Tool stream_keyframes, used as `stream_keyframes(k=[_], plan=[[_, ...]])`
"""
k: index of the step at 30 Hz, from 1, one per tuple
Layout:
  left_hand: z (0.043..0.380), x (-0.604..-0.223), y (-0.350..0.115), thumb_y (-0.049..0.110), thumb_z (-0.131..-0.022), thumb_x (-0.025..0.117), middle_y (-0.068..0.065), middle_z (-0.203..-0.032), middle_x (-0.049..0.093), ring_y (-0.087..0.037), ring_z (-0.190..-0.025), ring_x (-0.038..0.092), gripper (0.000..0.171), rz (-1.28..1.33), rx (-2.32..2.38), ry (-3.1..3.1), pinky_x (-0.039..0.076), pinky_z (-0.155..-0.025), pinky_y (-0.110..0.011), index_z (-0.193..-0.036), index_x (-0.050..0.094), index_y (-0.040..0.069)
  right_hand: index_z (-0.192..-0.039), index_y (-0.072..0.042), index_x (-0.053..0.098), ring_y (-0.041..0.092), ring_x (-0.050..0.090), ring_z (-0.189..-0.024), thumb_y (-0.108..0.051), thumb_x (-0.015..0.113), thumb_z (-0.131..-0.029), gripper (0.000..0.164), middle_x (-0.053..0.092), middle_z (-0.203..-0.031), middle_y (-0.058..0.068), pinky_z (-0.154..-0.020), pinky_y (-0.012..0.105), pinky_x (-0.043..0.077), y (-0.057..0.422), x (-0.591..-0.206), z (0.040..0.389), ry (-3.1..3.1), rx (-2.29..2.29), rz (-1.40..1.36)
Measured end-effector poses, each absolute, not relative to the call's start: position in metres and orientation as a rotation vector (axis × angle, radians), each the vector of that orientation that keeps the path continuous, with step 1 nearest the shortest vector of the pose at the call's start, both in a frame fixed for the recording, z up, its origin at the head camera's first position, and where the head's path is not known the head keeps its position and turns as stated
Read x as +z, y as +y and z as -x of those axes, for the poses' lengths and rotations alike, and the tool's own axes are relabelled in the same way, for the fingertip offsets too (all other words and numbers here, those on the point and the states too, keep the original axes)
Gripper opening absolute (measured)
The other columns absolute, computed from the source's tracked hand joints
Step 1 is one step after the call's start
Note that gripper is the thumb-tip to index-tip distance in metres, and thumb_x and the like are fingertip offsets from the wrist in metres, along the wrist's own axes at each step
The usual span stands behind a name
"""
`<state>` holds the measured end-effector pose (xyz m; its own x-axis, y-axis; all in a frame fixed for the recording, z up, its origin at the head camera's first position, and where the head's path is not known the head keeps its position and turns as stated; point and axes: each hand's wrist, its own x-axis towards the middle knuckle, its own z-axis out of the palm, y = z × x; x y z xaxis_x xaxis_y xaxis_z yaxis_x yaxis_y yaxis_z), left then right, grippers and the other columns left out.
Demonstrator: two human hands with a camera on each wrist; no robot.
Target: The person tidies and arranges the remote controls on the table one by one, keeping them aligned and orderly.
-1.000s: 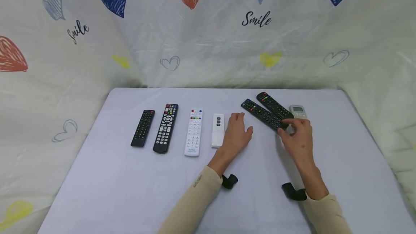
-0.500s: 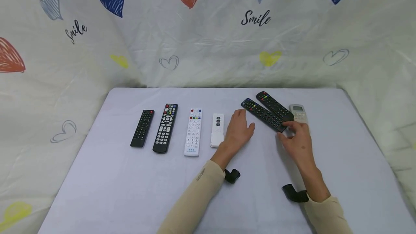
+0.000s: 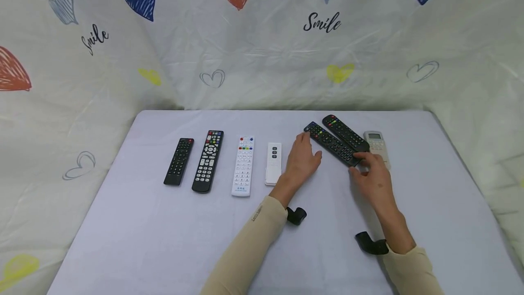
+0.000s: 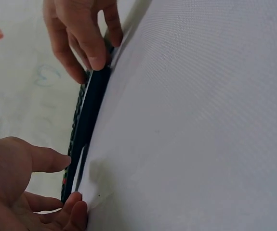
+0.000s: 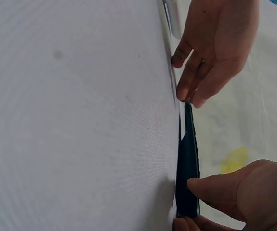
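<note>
In the head view, a black remote control (image 3: 329, 142) with coloured buttons lies slanted at the right of the table. My right hand (image 3: 373, 181) pinches its near end between thumb and fingers. My left hand (image 3: 300, 163) reaches to its far end, fingers extended with their tips right at the edge, thumb spread away. From the left wrist, the remote's dark side (image 4: 91, 108) shows low over the white cloth, between both hands. A second black remote (image 3: 345, 133) lies close beside the first, on its far side. Beyond the right hand's fingers is a white remote with a small screen (image 3: 375, 142), partly covered.
Left of the hands, a row holds a short black remote (image 3: 178, 161), a longer black remote (image 3: 208, 161), a white remote with many buttons (image 3: 243, 166) and a small white remote (image 3: 273, 164). The white-covered table (image 3: 163, 240) meets a heart-printed curtain (image 3: 266, 49) behind.
My left hand has moved forward and slightly right, up to the remote's far end. The remote's near end, in my right hand, has shifted slightly left and toward me.
</note>
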<state>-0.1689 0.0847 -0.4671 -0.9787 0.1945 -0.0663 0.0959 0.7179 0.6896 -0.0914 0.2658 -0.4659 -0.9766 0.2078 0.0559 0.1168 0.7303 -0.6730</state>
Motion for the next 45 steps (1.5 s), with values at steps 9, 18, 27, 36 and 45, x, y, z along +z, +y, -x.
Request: stream_keyframes(k=[9, 18, 27, 36, 45], plan=[[0.175, -0.469, 0.085, 0.020, -0.100, 0.066, -0.015, -0.167, 0.035, -0.020, -0.132, 0.061, 0.072, -0.140, 1.229, 2.772, 0.051, -0.109, -0.031, -0.161, 0.032, 0.002, -0.136, 0.002, 0.059, 0.046, 0.057, -0.117, 0.003, 0.066, -0.095, 0.041, 0.053, -0.134, 0.030, -0.093, 0.059, 0.055, 0.268, -0.466, 0.093, -2.773, 1.105, 0.203], [0.179, -0.470, 0.085, 0.020, -0.100, 0.068, -0.010, -0.162, 0.042, -0.015, -0.121, 0.065, 0.071, -0.113, 1.260, 2.741, 0.055, -0.094, -0.026, -0.160, 0.034, 0.006, -0.141, 0.004, 0.054, 0.047, 0.057, -0.117, 0.003, 0.066, -0.094, 0.048, 0.051, -0.135, 0.031, -0.092, 0.059, 0.055, 0.270, -0.466, 0.093, -2.784, 1.118, 0.195], [0.177, -0.469, 0.084, 0.016, -0.098, 0.070, -0.011, -0.153, 0.048, -0.017, -0.120, 0.066, 0.065, -0.099, 1.377, 2.708, 0.055, -0.095, -0.028, -0.156, 0.043, 0.006, -0.145, 0.005, 0.050, 0.042, 0.061, -0.101, 0.001, 0.074, -0.089, 0.062, 0.052, -0.128, 0.030, -0.081, 0.046, 0.054, 0.269, -0.466, 0.095, -2.860, 1.043, 0.293], [0.180, -0.468, 0.086, 0.021, -0.096, 0.074, -0.010, -0.148, 0.052, -0.019, -0.109, 0.069, 0.062, -0.071, 1.508, 2.700, 0.054, -0.087, -0.025, -0.151, 0.049, 0.006, -0.143, 0.010, 0.052, 0.045, 0.061, -0.109, -0.003, 0.079, -0.087, 0.064, 0.054, -0.124, 0.030, -0.088, 0.046, 0.057, 0.271, -0.461, 0.092, -2.877, 1.105, 0.267], [0.183, -0.470, 0.086, 0.019, -0.093, 0.078, -0.015, -0.144, 0.056, -0.022, -0.102, 0.072, 0.063, -0.068, 1.696, 2.660, 0.054, -0.086, -0.020, -0.147, 0.053, 0.002, -0.140, 0.009, 0.056, 0.045, 0.061, -0.113, -0.009, 0.085, -0.083, 0.065, 0.057, -0.125, 0.029, -0.080, 0.020, 0.047, 0.267, -0.455, 0.085, -2.873, 1.208, 0.231]])
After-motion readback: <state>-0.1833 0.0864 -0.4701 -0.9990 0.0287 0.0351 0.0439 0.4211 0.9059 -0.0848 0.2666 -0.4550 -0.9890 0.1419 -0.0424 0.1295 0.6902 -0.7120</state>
